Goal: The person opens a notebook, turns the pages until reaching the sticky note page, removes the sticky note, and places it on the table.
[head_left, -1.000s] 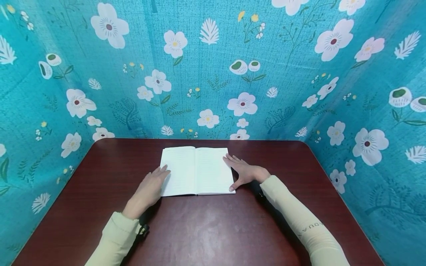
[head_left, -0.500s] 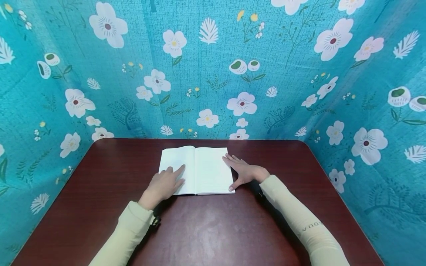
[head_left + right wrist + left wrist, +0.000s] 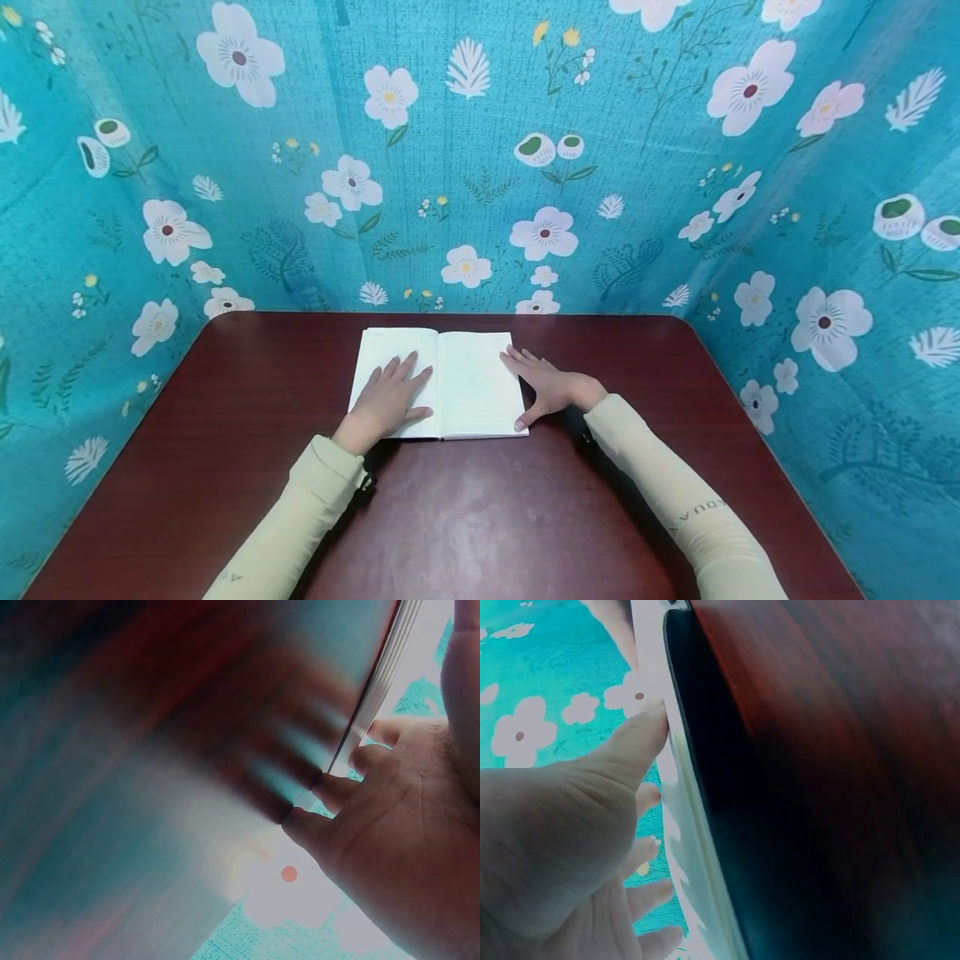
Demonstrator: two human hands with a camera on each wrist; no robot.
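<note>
The notebook (image 3: pixel 476 375) is already laid open on the far part of the table (image 3: pixel 465 508), its left page touched by the spread left hand (image 3: pixel 386 400) and its right edge by the splayed right hand (image 3: pixel 551 390), nothing being grasped, with only page-flattening seemingly unfinished.

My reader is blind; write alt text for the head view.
An open book lies on a dark table, a person's left hand spread over its left page and right hand touching its right side. Blue floral cloth hangs behind.
</note>
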